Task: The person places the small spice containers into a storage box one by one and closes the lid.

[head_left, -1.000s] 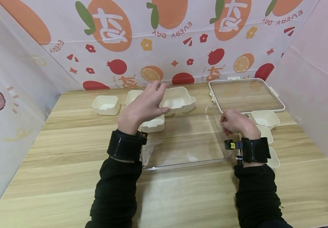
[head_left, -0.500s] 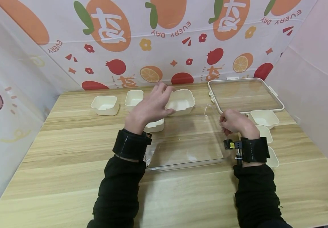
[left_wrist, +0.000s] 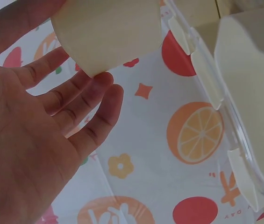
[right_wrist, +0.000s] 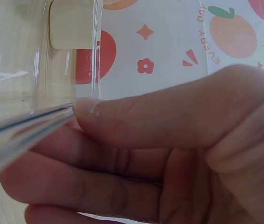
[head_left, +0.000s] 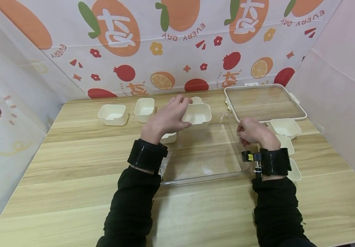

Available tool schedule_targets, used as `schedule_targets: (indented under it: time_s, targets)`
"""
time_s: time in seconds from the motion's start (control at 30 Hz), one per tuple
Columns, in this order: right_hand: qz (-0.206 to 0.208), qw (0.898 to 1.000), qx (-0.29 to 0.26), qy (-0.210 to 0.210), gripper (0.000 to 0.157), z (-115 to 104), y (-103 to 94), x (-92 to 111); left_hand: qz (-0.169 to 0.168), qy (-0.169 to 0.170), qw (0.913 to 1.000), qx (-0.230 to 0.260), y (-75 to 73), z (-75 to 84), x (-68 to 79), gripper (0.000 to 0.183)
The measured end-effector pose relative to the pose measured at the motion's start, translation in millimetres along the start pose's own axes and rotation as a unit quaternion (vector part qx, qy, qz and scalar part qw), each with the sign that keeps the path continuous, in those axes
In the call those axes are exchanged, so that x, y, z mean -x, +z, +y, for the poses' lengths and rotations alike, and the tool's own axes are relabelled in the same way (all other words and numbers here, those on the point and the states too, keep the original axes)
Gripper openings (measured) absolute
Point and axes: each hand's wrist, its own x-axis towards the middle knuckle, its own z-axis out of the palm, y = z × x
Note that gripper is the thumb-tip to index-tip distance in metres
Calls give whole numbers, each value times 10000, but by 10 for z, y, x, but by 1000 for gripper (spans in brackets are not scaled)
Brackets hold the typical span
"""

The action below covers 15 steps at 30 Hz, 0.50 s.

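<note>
In the head view, my left hand holds a cream rectangular container above the back part of a clear plastic box. The left wrist view shows the side of that cream container between the thumb and fingers. My right hand pinches the right rim of the clear box; in the right wrist view its thumb presses on the clear rim with the fingers curled below. A smaller cream container is partly hidden behind my left wrist, at the box's back-left corner.
Two cream containers stand at the back left, a wider one and a narrower one. Another shows behind the held one. A clear lid with a white frame lies at the back right. Several cream containers stand beside my right wrist.
My left hand has moved right and a little toward me with the cream container, uncovering the narrower container at the back. The right hand stays at the box's rim.
</note>
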Motion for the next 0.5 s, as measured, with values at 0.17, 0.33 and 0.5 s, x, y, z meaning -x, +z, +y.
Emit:
schedule_targets:
  time_s: [0.17,0.33,0.5]
  targets:
    - [-4,10000,-28,15,13,-16,-14,4,-83,-8,10000,-20,39,-16,-27,62]
    - [11,10000,-57,55,13,-26,-17,5,-135,8,9999,-72,85,-39,-54,60]
    - [10,9999,-94,61,13,-27,-18,-5,-191,-5,9998,-8,124,-65,-68,60]
